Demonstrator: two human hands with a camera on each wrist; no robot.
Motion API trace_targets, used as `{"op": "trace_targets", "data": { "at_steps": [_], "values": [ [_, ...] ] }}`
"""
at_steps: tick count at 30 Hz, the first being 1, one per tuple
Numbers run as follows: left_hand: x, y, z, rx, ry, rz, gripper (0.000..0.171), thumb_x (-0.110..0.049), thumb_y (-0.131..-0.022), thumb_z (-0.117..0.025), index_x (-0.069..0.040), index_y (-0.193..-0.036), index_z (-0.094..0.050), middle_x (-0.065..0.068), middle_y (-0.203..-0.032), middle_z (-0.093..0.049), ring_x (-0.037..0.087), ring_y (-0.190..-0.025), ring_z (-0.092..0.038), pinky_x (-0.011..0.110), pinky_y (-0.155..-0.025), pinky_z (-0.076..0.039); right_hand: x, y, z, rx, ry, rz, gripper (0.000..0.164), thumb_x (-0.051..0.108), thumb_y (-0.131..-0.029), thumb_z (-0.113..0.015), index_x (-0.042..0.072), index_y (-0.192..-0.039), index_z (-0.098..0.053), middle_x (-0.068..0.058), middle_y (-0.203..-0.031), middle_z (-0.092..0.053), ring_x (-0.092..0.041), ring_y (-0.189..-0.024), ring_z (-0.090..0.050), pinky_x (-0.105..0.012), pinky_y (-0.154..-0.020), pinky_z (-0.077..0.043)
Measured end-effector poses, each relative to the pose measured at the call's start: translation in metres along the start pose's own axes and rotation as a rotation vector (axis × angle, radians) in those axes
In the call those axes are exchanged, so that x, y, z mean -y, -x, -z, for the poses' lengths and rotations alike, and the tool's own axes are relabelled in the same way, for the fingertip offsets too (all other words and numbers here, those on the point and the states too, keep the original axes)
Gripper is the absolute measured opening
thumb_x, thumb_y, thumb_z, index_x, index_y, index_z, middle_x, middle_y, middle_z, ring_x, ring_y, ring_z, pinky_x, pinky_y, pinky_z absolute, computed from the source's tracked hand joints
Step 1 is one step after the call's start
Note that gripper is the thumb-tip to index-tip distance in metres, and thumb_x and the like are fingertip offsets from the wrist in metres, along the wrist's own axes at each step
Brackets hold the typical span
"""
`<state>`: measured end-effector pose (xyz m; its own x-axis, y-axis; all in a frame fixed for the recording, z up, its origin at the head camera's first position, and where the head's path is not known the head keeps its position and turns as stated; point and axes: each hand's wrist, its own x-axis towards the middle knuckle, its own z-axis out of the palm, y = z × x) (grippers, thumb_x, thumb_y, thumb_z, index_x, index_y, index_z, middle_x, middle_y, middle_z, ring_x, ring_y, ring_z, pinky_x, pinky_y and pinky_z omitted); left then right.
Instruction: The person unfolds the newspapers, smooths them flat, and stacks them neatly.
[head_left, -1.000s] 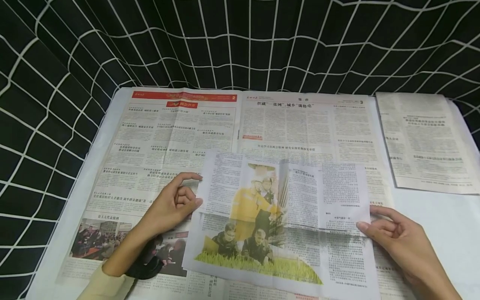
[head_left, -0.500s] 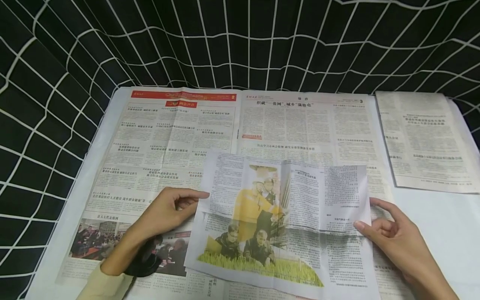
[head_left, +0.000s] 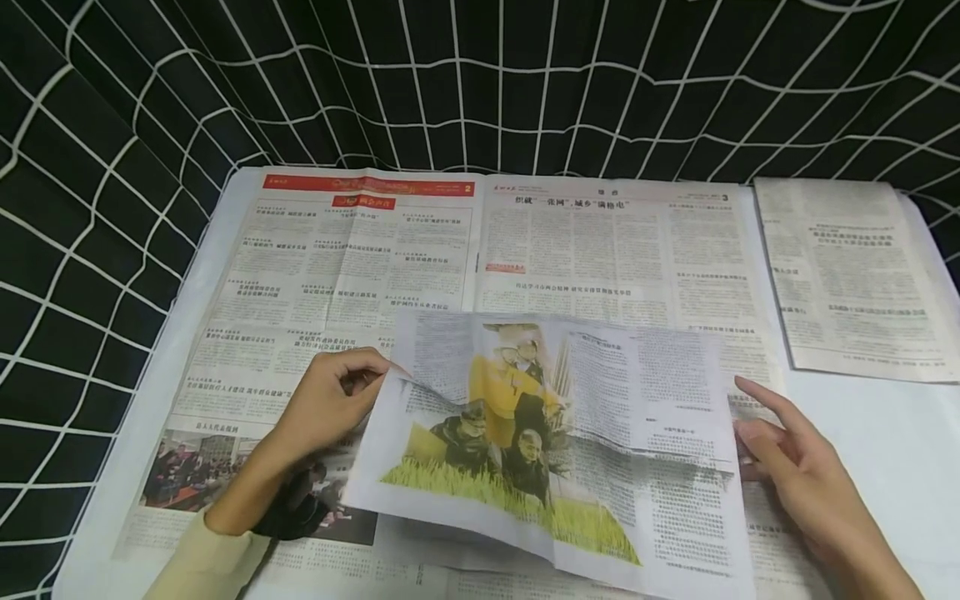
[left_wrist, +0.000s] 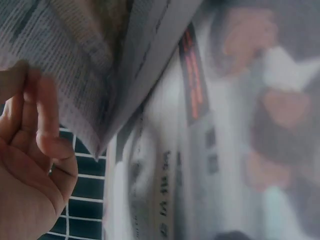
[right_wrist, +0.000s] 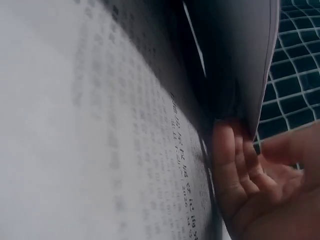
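A creased newspaper sheet (head_left: 600, 442), printed with a colour picture of people above green grass, lies raised between both hands. My left hand (head_left: 333, 400) pinches its left edge, where the paper bends upward. At the right edge, my right hand (head_left: 798, 467) holds the sheet lightly between thumb and lower fingers, the index finger stretched out apart from it. Another paper layer (head_left: 450, 546) shows under the lifted lower left part. In the right wrist view, the sheet's edge (right_wrist: 260, 100) comes down between fingers and thumb. The left wrist view is blurred.
A large opened newspaper (head_left: 570, 242) with a red heading lies flat underneath on the white table (head_left: 847, 417). A folded newspaper (head_left: 855, 275) lies at the far right. Black cloth with a white grid (head_left: 480, 83) hangs behind and at the left.
The sheet's left side has been lifted and bent, shifting left with the left hand and uncovering a layer beneath. My right thumb has slid outward to the edge, and the index finger has come off it.
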<state>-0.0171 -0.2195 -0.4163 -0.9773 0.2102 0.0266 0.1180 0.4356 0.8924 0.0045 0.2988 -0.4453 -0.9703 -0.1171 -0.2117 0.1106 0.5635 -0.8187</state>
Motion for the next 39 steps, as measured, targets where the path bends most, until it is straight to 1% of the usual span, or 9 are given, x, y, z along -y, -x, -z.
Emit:
{"op": "trace_targets", "data": {
  "at_steps": [6,15,19,23,26,30,32,36,39],
  "values": [
    [-0.006,-0.003,0.007,0.025,0.16,-0.009,0.014,-0.003,-0.102,-0.065,0.001,-0.103,-0.079,-0.012,-0.093,-0.076,0.009,-0.072,-0.068,0.026,-0.063,-0.056,0.008,-0.002,-0.002,0.009,0.014,0.231,0.076,-0.015,-0.098,-0.058,0.013,-0.165,-0.036,0.01,-0.161,-0.046,0.016,-0.133,-0.049,-0.001,-0.099,-0.045],
    [-0.019,-0.009,0.014,-0.04,0.318,-0.008,0.012,0.003,-0.098,-0.066,0.006,-0.105,-0.075,-0.006,-0.095,-0.069,0.012,-0.088,-0.064,0.022,-0.081,-0.054,0.02,-0.008,0.001,0.076,0.092,0.447,0.085,-0.03,-0.075,-0.059,0.004,-0.154,-0.053,-0.008,-0.171,-0.035,0.002,-0.159,-0.023,-0.001,-0.117,-0.022],
    [-0.024,-0.014,0.013,-0.114,0.271,-0.01,0.013,0.002,-0.098,-0.067,0.01,-0.107,-0.073,-0.001,-0.106,-0.064,0.013,-0.104,-0.057,0.02,-0.091,-0.05,0.017,-0.01,0.001,0.083,0.085,0.483,0.086,-0.023,-0.071,-0.078,0.001,-0.15,-0.055,-0.009,-0.169,-0.037,0.0,-0.158,-0.026,-0.002,-0.117,-0.026],
    [-0.023,-0.017,0.011,-0.131,0.215,0.002,0.018,-0.003,-0.102,-0.065,0.004,-0.118,-0.072,0.005,-0.129,-0.067,0.009,-0.122,-0.061,0.019,-0.097,-0.052,0.018,-0.016,-0.003,-0.005,-0.039,0.578,0.07,-0.022,-0.066,-0.081,-0.008,-0.132,-0.066,-0.008,-0.149,-0.061,-0.007,-0.146,-0.05,-0.01,-0.116,-0.039],
    [-0.018,-0.02,0.008,-0.116,0.222,-0.04,0.028,0.002,-0.096,-0.071,0.001,-0.124,-0.07,-0.001,-0.128,-0.072,0.01,-0.12,-0.067,0.022,-0.094,-0.056,0.025,-0.018,-0.005,-0.158,-0.036,0.512,0.046,-0.021,-0.077,-0.074,-0.009,-0.122,-0.07,0.007,-0.13,-0.073,-0.001,-0.125,-0.065,-0.01,-0.107,-0.046],
    [-0.014,-0.028,0.005,-0.095,0.199,-0.099,0.033,0.009,-0.088,-0.075,0.003,-0.121,-0.07,0.003,-0.122,-0.073,0.01,-0.116,-0.066,0.023,-0.096,-0.055,0.033,-0.018,-0.004,-0.322,0.112,0.317,0.03,-0.003,-0.098,-0.069,-0.003,-0.128,-0.069,0.038,-0.121,-0.063,0.021,-0.111,-0.06,0.001,-0.096,-0.043],
    [-0.016,-0.034,0.004,-0.093,0.156,-0.08,0.026,0.004,-0.093,-0.074,0.001,-0.119,-0.072,0.011,-0.12,-0.074,0.008,-0.112,-0.067,0.022,-0.095,-0.055,0.033,-0.02,-0.002,-0.369,0.146,0.298,0.029,0.003,-0.102,-0.067,-0.005,-0.13,-0.068,0.045,-0.116,-0.058,0.026,-0.108,-0.057,0.004,-0.094,-0.041],
    [-0.021,-0.047,0.002,-0.116,0.077,-0.06,0.017,-0.005,-0.099,-0.071,0.0,-0.115,-0.075,0.015,-0.116,-0.076,0.003,-0.105,-0.069,0.019,-0.101,-0.054,0.036,-0.027,0.003,-0.421,0.103,0.269,0.024,0.005,-0.101,-0.07,-0.007,-0.121,-0.069,0.042,-0.108,-0.06,0.024,-0.1,-0.061,0.003,-0.086,-0.046],
    [-0.026,-0.056,0.001,-0.118,0.118,-0.053,0.019,-0.009,-0.101,-0.07,0.002,-0.116,-0.075,0.014,-0.116,-0.074,0.005,-0.103,-0.069,0.019,-0.097,-0.057,0.04,-0.033,0.007,-0.441,0.039,0.262,0.014,0.003,-0.1,-0.07,0.003,-0.114,-0.071,0.036,-0.105,-0.066,0.018,-0.096,-0.066,0.0,-0.083,-0.05]
  ]
}}
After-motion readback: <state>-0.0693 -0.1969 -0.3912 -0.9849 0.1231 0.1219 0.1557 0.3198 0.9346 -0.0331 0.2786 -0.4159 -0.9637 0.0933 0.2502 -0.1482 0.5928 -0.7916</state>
